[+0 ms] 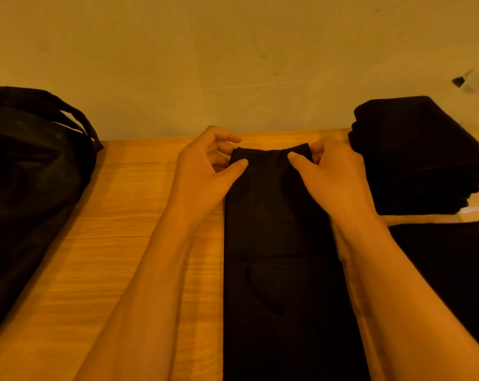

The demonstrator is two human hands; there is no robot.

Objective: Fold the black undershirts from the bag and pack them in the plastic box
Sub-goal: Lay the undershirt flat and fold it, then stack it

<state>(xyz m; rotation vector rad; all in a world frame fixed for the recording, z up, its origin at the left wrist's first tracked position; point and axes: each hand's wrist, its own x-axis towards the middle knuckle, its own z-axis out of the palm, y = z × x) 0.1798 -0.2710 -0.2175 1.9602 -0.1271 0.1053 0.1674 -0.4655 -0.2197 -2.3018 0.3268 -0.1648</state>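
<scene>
A black undershirt, folded into a long narrow strip, lies on the wooden table and runs from the near edge to the far edge. My left hand pinches its far left corner between thumb and fingers. My right hand pinches its far right corner the same way. At the left stands the black bag with its straps up. A stack of folded black undershirts sits at the right, and the clear plastic box shows only as a faint rim beside it.
A plain wall rises right behind the table's far edge. Another flat black garment lies at the near right. Bare wood shows between the bag and the strip.
</scene>
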